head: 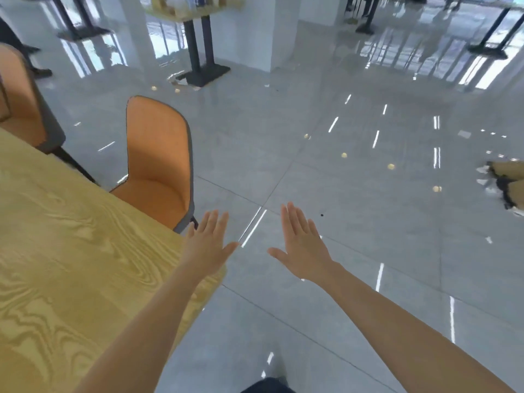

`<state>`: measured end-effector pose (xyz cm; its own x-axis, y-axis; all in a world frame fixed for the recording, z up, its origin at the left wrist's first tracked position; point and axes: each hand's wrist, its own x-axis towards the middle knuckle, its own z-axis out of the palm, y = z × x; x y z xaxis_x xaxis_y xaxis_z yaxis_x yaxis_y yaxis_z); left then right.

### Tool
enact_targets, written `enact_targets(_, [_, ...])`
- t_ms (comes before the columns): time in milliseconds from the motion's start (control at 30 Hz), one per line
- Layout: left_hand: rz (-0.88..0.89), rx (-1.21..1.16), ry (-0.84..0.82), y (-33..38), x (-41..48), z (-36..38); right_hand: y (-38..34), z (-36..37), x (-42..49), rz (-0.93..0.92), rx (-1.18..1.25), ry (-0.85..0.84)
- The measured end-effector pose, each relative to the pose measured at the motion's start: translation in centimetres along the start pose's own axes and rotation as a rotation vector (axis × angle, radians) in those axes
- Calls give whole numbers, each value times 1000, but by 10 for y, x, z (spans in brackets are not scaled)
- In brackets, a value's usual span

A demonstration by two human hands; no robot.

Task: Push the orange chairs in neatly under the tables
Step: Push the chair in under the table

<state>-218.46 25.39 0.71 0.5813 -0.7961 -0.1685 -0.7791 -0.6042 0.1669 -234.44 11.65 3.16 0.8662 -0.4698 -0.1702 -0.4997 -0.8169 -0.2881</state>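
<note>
An orange chair (158, 160) with a grey shell stands at the far edge of the wooden table (56, 251), its seat partly tucked under the tabletop. A second orange chair (19, 97) stands further left along the same edge. My left hand (209, 245) hovers flat with straight fingers over the table's corner, just right of the nearer chair and touching nothing. Over the bare floor to its right, my right hand (300, 245) is spread flat too and holds nothing.
Glossy grey tiled floor stretches ahead and to the right. Another table on a black pedestal base (202, 72) stands at the back by a white pillar (286, 29). More black table bases are at the far left and far right. Something tan lies at the right edge (507, 177).
</note>
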Motion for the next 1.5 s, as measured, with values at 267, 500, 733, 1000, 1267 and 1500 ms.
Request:
enact_targets(267, [-249,0,-7,-6,81,-11,39,-29,142,-229,3,-97])
enact_targets(500, [-514,-41,-12,-8,175,-30,63,-67,276,-477,-19,-151])
enact_targets(733, [-779,-117,29,-19,237,-43,51,-99,405,-706,-49,-217])
enact_targets(1000, [-982,-212,59,-89,314,-43,-18,-82,530,-956,-119,-282])
enact_targets(1267, [-1077,-251,234,-207,420,-99,-113,-101,679,-1070,-185,-291])
enact_targets(1500, [-1099,-254,200,-293,509,-144,-162,-102,811,-1081,-184,-332])
